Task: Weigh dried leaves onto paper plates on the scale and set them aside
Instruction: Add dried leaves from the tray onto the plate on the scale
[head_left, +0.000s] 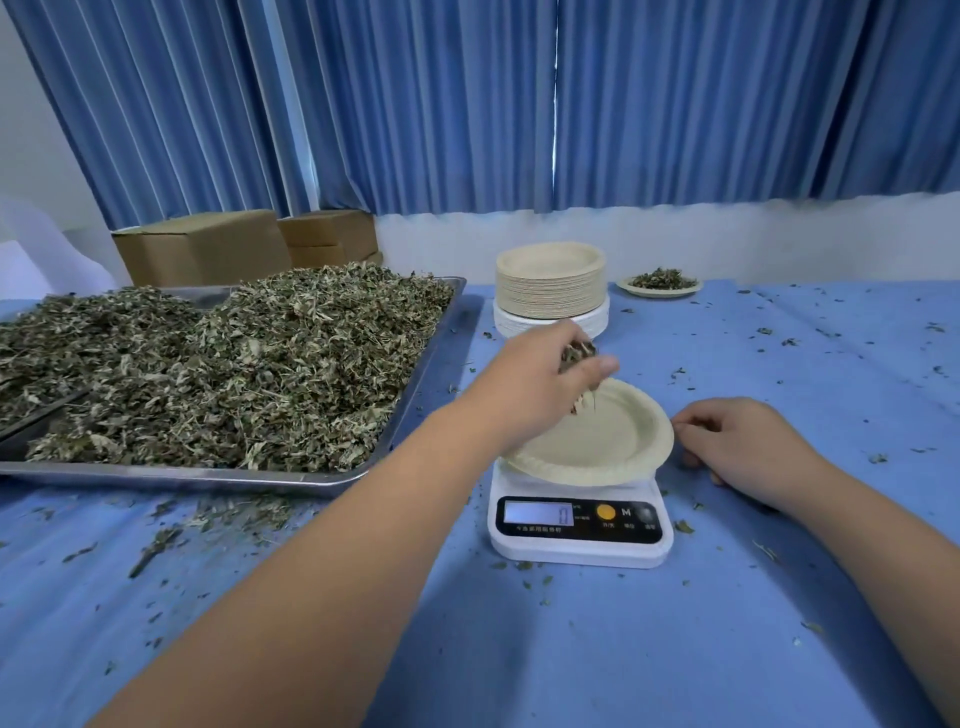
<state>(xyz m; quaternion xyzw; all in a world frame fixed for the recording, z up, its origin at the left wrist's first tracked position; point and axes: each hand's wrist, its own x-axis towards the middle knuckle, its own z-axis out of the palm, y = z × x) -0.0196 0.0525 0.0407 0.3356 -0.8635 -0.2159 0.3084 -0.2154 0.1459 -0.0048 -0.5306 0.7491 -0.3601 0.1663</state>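
The left hand hangs just above the far-left edge of the empty paper plate, its fingers and thumb curled round a pinch of dried leaves, a few bits dangling toward the plate. The plate sits on the white scale. The right hand rests on the blue table with loosely curled fingers just beside the plate's right rim, holding nothing that shows. The heaped leaf tray lies to the left.
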